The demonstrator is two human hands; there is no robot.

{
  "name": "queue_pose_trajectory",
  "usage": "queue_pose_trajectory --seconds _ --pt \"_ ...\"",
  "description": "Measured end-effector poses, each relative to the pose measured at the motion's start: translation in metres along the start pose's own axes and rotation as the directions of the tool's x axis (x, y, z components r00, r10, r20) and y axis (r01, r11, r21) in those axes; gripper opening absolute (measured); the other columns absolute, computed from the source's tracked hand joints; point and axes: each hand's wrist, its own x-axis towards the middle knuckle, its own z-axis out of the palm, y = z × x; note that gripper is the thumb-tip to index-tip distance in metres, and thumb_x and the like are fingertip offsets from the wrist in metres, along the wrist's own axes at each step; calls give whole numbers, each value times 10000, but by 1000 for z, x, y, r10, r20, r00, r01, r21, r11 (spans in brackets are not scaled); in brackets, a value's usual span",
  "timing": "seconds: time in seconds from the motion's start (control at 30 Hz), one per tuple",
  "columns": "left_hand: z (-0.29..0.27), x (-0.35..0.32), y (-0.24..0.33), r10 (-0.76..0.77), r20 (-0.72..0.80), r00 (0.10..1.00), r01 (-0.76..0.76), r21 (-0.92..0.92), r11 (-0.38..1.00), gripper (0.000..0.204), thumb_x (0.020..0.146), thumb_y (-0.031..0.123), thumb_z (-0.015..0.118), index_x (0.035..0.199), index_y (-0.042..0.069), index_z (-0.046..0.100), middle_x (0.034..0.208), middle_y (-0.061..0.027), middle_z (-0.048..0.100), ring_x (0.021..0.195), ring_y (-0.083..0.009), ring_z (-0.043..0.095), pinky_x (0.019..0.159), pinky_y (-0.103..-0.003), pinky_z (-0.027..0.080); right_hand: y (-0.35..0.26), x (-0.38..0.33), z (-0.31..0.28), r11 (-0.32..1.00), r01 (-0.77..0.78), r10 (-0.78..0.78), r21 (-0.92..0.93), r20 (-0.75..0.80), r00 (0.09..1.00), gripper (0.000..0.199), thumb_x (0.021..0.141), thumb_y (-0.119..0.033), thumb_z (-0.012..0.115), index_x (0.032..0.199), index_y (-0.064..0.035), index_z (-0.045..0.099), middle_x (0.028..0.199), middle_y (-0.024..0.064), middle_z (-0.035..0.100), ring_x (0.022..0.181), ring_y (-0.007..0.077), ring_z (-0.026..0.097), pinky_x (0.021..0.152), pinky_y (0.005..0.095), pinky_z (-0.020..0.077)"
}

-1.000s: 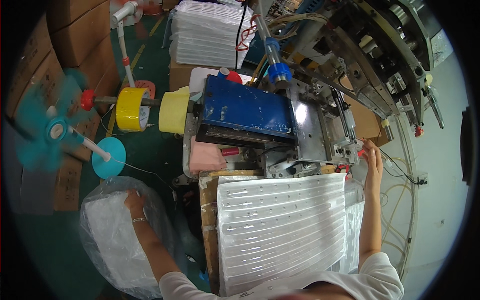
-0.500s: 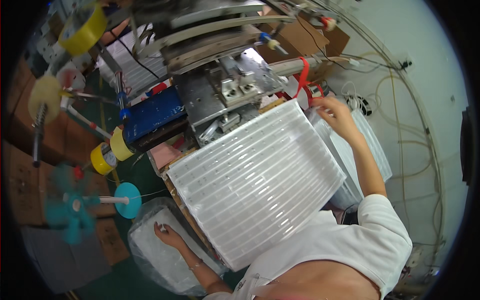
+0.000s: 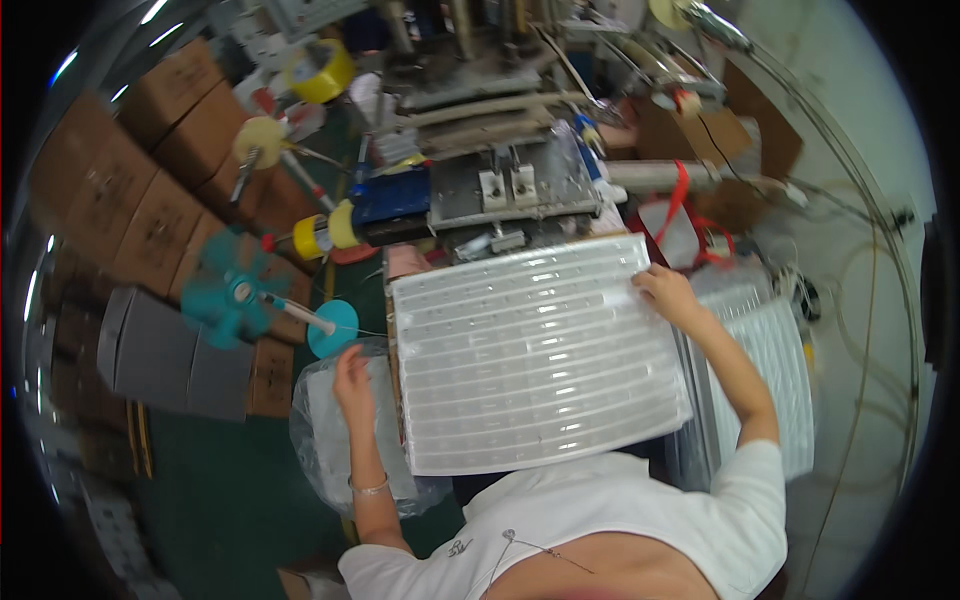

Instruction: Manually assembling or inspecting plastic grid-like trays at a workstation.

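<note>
A large white ribbed plastic tray (image 3: 530,370) lies in front of me, with small pale pieces dotted along its rows. My right hand (image 3: 668,295) is at the tray's far right corner, its thumb and fingertips drawn together over the edge. What they pinch, if anything, is too small to make out. To the left of the tray, my left hand (image 3: 353,380) is raised above a clear plastic bag (image 3: 325,430) with a white block-like stack inside. Its fingers point upward, slightly blurred, and no object shows in them.
A metal press (image 3: 510,190) stands just beyond the tray. At the left are a teal fan (image 3: 240,290), yellow tape rolls (image 3: 311,237) and stacked cartons (image 3: 160,225). More ribbed trays (image 3: 765,380) lie at the right, below a red strap (image 3: 677,200).
My right hand has come from the red strap to the tray's far right corner. My left hand has lifted, its fingers now pointing up. The view has turned.
</note>
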Motion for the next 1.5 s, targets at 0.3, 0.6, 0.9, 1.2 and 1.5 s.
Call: queue_pose_trajectory --seconds 0.3,0.6,0.9,1.2,1.5 --pt "124 14 119 395 319 862 -415 -5 910 209 895 89 499 1082 26 567 1031 -154 583 928 -338 576 785 -349 466 -70 67 -30 666 -145 255 732 -40 966 231 783 -100 601 993 -48 523 958 87 566 801 189 601 612 293 468" --pt "178 72 148 598 144 788 -615 149 774 281 875 121 525 1152 75 532 1028 -132 550 889 -344 568 741 -390 471 -70 85 -49 468 7 171 884 -98 980 309 836 -31 535 1145 -21 538 1210 67 493 873 123 581 706 264 524" --pt "244 148 218 567 376 733 -649 637 417 390 794 414 622 1055 125 629 916 -132 600 773 -293 624 618 -404 500 -79 126 -57 692 3 313 722 -304 900 269 828 -95 631 1084 -22 589 1000 104 649 807 180 645 696 286 515" --pt "195 107 191 670 57 740 -660 248 709 263 776 144 671 1032 109 618 815 -83 584 714 -234 610 637 -364 484 -120 211 -51 968 207 -73 140 -633 771 228 802 -159 649 1003 -55 625 886 100 654 789 266 631 653 334 502" --pt "223 27 152 509 382 771 -551 -1 835 320 754 148 694 1053 79 606 882 -101 607 834 -282 590 710 -369 476 -103 210 -37 952 129 50 278 -557 829 364 840 -307 609 1099 -51 592 1075 152 603 1006 331 560 855 386 443"
